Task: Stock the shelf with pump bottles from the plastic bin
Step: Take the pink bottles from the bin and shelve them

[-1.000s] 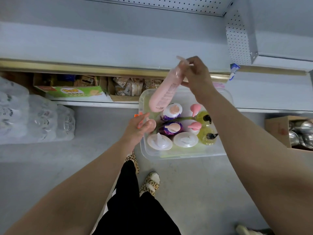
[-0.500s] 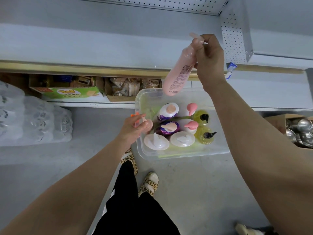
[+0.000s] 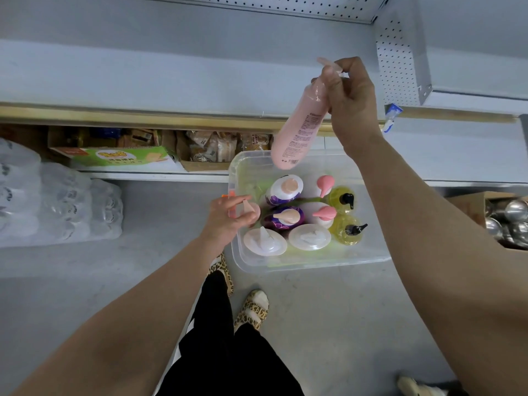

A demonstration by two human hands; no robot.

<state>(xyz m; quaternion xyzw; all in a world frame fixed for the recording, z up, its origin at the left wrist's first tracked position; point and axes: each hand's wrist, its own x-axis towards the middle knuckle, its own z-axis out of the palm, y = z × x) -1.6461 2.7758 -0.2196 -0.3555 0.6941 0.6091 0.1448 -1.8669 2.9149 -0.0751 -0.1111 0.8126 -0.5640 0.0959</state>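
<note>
My right hand (image 3: 350,101) grips a pink pump bottle (image 3: 300,127) by its neck and pump, holding it tilted above the clear plastic bin (image 3: 308,260) and in front of the grey shelf (image 3: 171,78). The bin stands on the floor and holds several pump bottles: white and purple ones, two yellow ones (image 3: 344,221) with black pumps, two with wide white caps (image 3: 264,241). My left hand (image 3: 230,217) curls round the pump top of another pink bottle (image 3: 251,210) at the bin's left edge; its body is hidden.
A lower shelf holds a green snack box (image 3: 123,157) and bagged goods (image 3: 217,147). Wrapped packs of water bottles (image 3: 54,201) stand on the floor at left. A cardboard box of metal bowls (image 3: 505,221) sits at right. My feet in leopard sandals (image 3: 251,310) stand just before the bin.
My right hand has lifted the pink bottle up and to the right, out of the bin toward the grey shelf. My left hand has stayed at the bin's left edge.
</note>
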